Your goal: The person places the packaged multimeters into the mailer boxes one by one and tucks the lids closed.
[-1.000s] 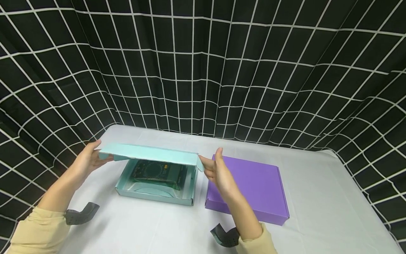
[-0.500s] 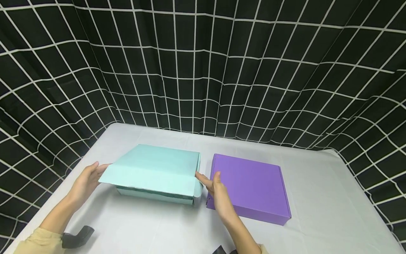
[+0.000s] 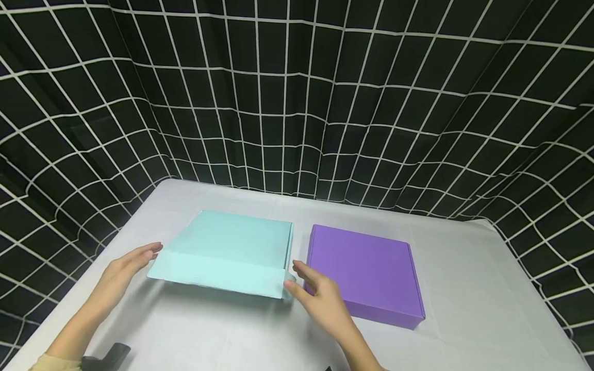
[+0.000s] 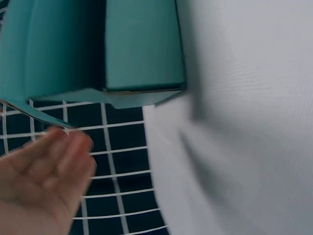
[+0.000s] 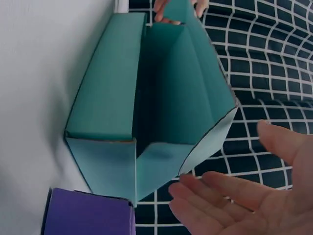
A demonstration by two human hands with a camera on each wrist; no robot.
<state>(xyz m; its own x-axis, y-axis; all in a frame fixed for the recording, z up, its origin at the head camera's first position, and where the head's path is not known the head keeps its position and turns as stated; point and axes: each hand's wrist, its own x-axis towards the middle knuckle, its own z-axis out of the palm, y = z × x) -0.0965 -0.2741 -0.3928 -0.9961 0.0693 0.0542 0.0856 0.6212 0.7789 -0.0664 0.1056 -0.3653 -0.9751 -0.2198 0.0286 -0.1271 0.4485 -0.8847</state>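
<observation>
A light teal cardboard box (image 3: 241, 237) lies on the table, its lid lowered. The front flap (image 3: 218, 273) of the lid sticks out toward me, and a gap under the lid shows in the right wrist view. Beside the flap's left corner is my left hand (image 3: 116, 275), fingers extended; contact is hard to tell. My right hand (image 3: 325, 304) is at the right end, around the small side tab (image 5: 210, 142), fingers fairly straight and thumb apart. In the right wrist view its fingertips reach the tab's outer face. The box's contents are hidden.
A closed purple box (image 3: 364, 275) stands just right of the teal one, close to my right hand. White cloth covers the table (image 3: 468, 288). A black curtain with a white grid (image 3: 297, 103) hangs behind and at both sides.
The teal lid has come down over the box, covering the dark device with a dial visible one second ago. Both hands have moved down and nearer to me, along with the flap.
</observation>
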